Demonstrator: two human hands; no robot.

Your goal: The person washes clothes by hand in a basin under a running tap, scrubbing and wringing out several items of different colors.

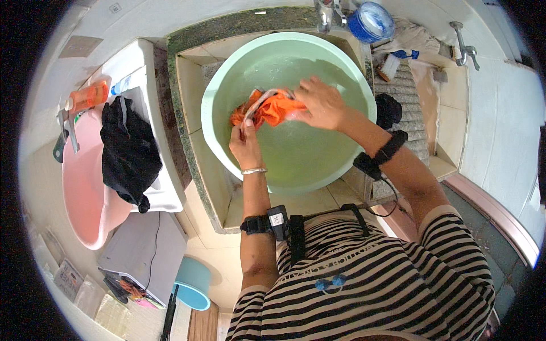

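Observation:
A large pale green plastic basin (281,187) holding water sits in a tiled sink. Over its water is a wet orange cloth (277,111) with a pale, dark-lined edge. My left hand (246,144) grips that edge at the cloth's lower left, fingers closed on it. At the cloth's right end is my right hand (318,104), slightly blurred, with fingers curled; whether they pinch the fabric is not clear. Part of the cloth lies bunched between the two hands.
A steel tap (325,17) and a blue tub (371,22) stand behind the basin. To the right are a scrubbing brush (389,67), a ridged washboard (411,102) and black cloth (388,111). Leftward, a black garment (128,153) hangs beside a pink basin (81,183).

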